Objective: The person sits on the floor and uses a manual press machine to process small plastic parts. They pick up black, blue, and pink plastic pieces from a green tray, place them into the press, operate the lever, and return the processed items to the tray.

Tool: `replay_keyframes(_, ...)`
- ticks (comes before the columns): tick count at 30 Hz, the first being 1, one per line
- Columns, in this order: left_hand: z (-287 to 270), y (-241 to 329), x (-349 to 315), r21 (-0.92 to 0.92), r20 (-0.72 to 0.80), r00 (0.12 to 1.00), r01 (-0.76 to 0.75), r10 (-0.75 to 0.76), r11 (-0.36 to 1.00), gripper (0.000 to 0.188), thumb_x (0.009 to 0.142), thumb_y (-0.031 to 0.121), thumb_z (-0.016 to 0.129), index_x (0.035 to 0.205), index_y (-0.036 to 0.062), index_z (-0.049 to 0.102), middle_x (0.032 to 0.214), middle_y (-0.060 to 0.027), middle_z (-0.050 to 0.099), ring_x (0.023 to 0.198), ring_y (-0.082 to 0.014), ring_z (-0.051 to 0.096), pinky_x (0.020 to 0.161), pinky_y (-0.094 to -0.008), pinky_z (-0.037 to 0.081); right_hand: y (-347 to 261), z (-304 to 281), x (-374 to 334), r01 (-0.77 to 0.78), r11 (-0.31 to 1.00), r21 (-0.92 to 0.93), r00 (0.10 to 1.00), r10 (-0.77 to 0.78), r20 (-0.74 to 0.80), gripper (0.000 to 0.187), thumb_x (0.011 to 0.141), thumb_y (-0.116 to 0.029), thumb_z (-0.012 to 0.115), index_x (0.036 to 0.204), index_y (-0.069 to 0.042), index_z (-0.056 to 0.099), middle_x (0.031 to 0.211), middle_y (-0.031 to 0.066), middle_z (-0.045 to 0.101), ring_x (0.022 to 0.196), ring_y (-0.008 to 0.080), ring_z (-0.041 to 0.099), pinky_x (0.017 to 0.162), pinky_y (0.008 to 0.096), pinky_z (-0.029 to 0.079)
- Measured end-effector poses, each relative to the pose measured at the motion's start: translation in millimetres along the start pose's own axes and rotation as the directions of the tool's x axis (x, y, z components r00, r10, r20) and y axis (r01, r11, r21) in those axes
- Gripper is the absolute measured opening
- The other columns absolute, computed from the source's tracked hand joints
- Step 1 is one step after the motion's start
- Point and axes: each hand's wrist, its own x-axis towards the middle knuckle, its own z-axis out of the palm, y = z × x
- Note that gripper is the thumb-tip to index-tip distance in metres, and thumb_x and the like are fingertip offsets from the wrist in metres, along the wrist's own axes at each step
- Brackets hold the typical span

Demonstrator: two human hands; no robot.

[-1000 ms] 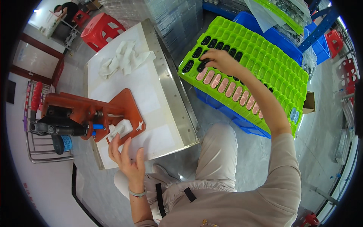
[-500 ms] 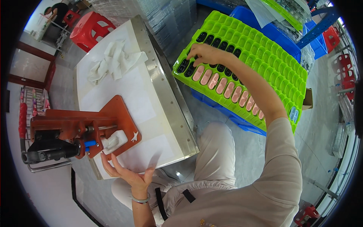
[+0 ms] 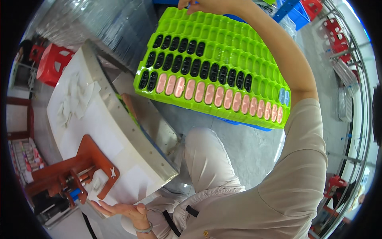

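Observation:
A bright green tray (image 3: pixel 234 112) with rows of oval pockets lies right of the table. Along its near row run pink oval pieces (image 3: pixel 199 91), with two black ones at the left end. More black oval pieces (image 3: pixel 195 67) fill part of the rows behind, and pale blue ones (image 3: pixel 284 96) sit at the right end. My right hand (image 3: pixel 201 5) curls finger and thumb at the tray's far left rim, partly cut off by the picture's edge. Palm up, my left hand (image 3: pixel 121 210) is open and empty beside an orange-brown hand press (image 3: pixel 89 155), which has a white block (image 3: pixel 98 181) on its base.
A crumpled white cloth (image 3: pixel 77 99) lies on the white, metal-edged table (image 3: pixel 131 167). Beyond it stands a red stool (image 3: pixel 53 63). Plastic-wrapped stacks (image 3: pixel 95 26) rise behind, and a blue post (image 3: pixel 285 10) stands beyond my right arm.
My right hand has moved from above the tray's black pieces to its far rim. The view has turned and shifted right. My left hand stays open by the press.

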Motion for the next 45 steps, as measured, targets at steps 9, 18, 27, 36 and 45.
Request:
replay_keyframes(9, -0.6, -1.2, 3.3, 0.043, 0.017, 0.997, -0.079, 0.079, 0.996, 0.091, 0.088, 0.07, 0.025, 0.145, 0.0007, 0.011, 0.149, -0.0235, 0.01, 0.139, -0.0378, 0.009, 0.11, -0.0539, 0.015, -29.4, -34.4, -25.6, -0.269, 0.959, -0.091, 0.884, 0.284, 0.373, 0.033, 0.084, -0.014, 0.066, 0.112, 0.003, 0.062, 0.105, 0.0208, 0.065, 0.098, 0.0338, 0.062, 0.079, 0.0427, 0.051)
replay_keyframes(18, 10.5, 2.3, 5.3, -0.082, -0.031, 0.991, -0.129, 0.127, 0.988, 0.097, 0.087, 0.072, 0.026, 0.145, -0.0035, 0.008, 0.148, -0.0256, 0.007, 0.139, -0.0412, 0.01, 0.109, -0.0563, 0.014, -51.0, -78.7, -79.2, -0.172, 0.926, -0.336, 0.86, 0.308, 0.408, 0.023, 0.083, -0.016, 0.064, 0.089, 0.005, 0.067, 0.083, 0.0214, 0.066, 0.081, 0.033, 0.064, 0.071, 0.0442, 0.05)
replay_keyframes(27, -3.3, 2.9, -0.9, -0.165, 0.04, 0.995, -0.081, 0.088, 0.983, 0.097, 0.085, 0.063, 0.045, 0.143, -0.0057, 0.008, 0.147, -0.03, 0.004, 0.137, -0.0446, 0.007, 0.11, -0.0566, 0.009, -66.2, 36.6, -81.4, -0.154, 0.986, -0.057, 0.953, 0.164, 0.257, 0.029, 0.085, -0.026, 0.063, 0.106, -0.007, 0.062, 0.103, 0.0124, 0.059, 0.102, 0.0316, 0.057, 0.085, 0.0432, 0.048)
replay_keyframes(36, 1.8, 2.0, -5.9, -0.149, 0.008, 0.998, -0.063, 0.065, 0.987, 0.105, 0.079, 0.076, 0.044, 0.142, -0.0026, 0.012, 0.145, -0.0301, 0.005, 0.137, -0.0468, 0.004, 0.106, -0.0648, 0.004, -107.6, 182.5, 34.1, 0.255, 0.963, -0.083, 0.95, -0.265, -0.166, 0.017, 0.076, -0.014, 0.063, 0.092, -0.008, 0.066, 0.098, 0.0056, 0.061, 0.101, 0.0234, 0.056, 0.084, 0.0361, 0.044)
replay_keyframes(45, 6.1, 4.9, -6.4, -0.134, -0.004, 0.994, -0.112, 0.112, 0.985, 0.099, 0.081, 0.064, 0.052, 0.143, -0.0031, 0.012, 0.147, -0.0313, 0.007, 0.137, -0.0476, 0.003, 0.107, -0.0609, 0.005, -105.3, 207.0, 50.0, 0.449, 0.805, -0.388, 0.868, -0.496, -0.024, 0.014, 0.08, -0.015, 0.055, 0.093, -0.011, 0.058, 0.083, -0.0018, 0.06, 0.091, 0.0168, 0.056, 0.077, 0.0302, 0.044)
